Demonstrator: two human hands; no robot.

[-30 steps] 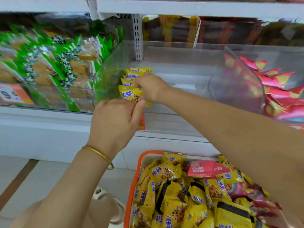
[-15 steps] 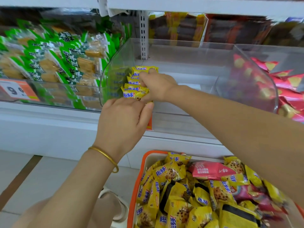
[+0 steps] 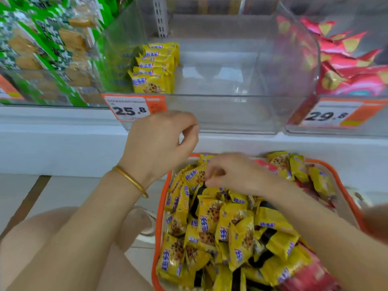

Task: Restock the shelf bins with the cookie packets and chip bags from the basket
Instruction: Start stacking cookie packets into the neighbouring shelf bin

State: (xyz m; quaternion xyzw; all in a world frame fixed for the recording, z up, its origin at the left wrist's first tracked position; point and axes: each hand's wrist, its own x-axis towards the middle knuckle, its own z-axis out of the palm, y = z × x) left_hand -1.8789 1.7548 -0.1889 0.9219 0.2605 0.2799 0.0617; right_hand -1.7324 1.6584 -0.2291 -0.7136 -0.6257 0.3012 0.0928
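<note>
Orange-rimmed basket (image 3: 159, 223), cut off by the bottom edge, is heaped with yellow cookie packets (image 3: 212, 213) that bury most of the red chip bags (image 3: 310, 278). The right hand (image 3: 237, 175) lies on the heap's far end with fingertips bent onto one packet, but blur hides whether they pinch it. Just beyond, the left hand (image 3: 159, 143), with a gold bangle (image 3: 130, 179) at the wrist, hangs before the shelf edge, fingers loosely curled round nothing; behind it the clear bin (image 3: 231, 114) holds an upright packet row (image 3: 153, 68) against its left wall, and its price tag (image 3: 130, 110) is partly hidden.
</note>
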